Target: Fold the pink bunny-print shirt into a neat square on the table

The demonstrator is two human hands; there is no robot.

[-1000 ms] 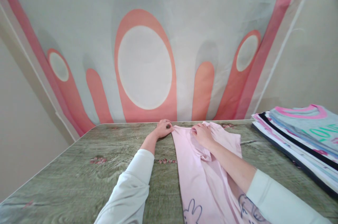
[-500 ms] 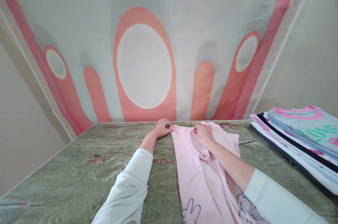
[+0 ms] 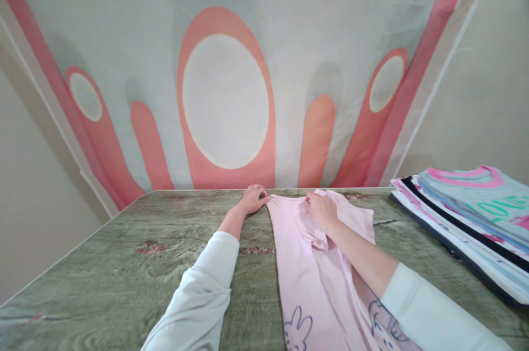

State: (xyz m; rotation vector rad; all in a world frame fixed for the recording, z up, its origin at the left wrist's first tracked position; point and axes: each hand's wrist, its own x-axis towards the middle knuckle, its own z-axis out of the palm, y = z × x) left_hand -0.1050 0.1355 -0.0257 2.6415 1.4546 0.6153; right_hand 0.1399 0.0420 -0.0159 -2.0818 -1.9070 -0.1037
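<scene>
A pink shirt [image 3: 295, 263] with dark line drawings, one of them a rabbit, lies partly folded over on the table in front of me. My left hand [image 3: 253, 200] pinches its far left corner, close to the table's back edge. On the shirt's upper part rests my right hand [image 3: 321, 210], its fingers closed at the folded-over sleeve area. Whether cloth is between the right fingertips is hard to make out. Loose folds bunch up just below that hand, and the lower end of the shirt runs out of view.
A stack of folded shirts [image 3: 467, 224] stands at the right side of the table [image 3: 103, 268], a grey one with a pink collar on top. Behind the table's back edge rises a wall covering [image 3: 289, 20] with coral shapes.
My right hand has shifted slightly to the right along the shirt's top edge. My left hand stays at the corner, and the shirt lies almost the same.
</scene>
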